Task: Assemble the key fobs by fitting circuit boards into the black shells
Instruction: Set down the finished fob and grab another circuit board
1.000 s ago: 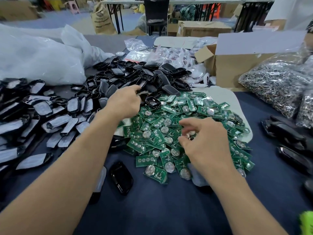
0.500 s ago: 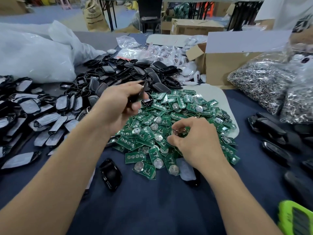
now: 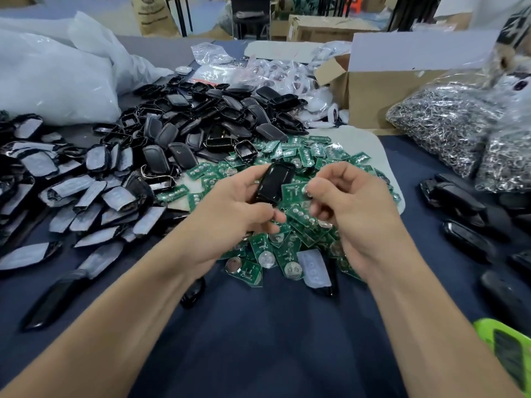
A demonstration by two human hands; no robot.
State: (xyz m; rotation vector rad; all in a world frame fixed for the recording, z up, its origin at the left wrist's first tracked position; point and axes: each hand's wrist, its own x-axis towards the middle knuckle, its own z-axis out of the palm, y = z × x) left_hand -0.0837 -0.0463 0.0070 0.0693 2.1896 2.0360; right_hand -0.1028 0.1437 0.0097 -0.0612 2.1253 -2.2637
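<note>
Head view: the left hand (image 3: 238, 203) grips a black shell (image 3: 275, 182), fingers curled round its lower end. The shell is tilted, glossy side facing the camera, raised above the heap of circuit boards (image 3: 330, 156). The right hand (image 3: 355, 209) is just beside it, fingers curled in a narrow pinch on a green circuit board (image 3: 294, 192) that carries a round silver battery. The board's edge sits close against the shell's right side, though whether they touch I cannot tell.

The heap of boards lies partly on a white sheet (image 3: 363, 142) over the dark blue table (image 3: 273, 340). Behind the heap is a pile of empty shells (image 3: 215, 116). To the left are rows of covers with grey film (image 3: 71, 191), and behind those a big white plastic bag (image 3: 51, 76). Far right are clear bags of metal rings (image 3: 439, 122), with an open cardboard box (image 3: 382, 96) behind them. More black fobs (image 3: 459, 196) lie on the right edge of the table. A bright green object (image 3: 505, 349) shows at the lower right corner.

A brown sack (image 3: 152, 15) at the back has dark print, too blurred to read.
</note>
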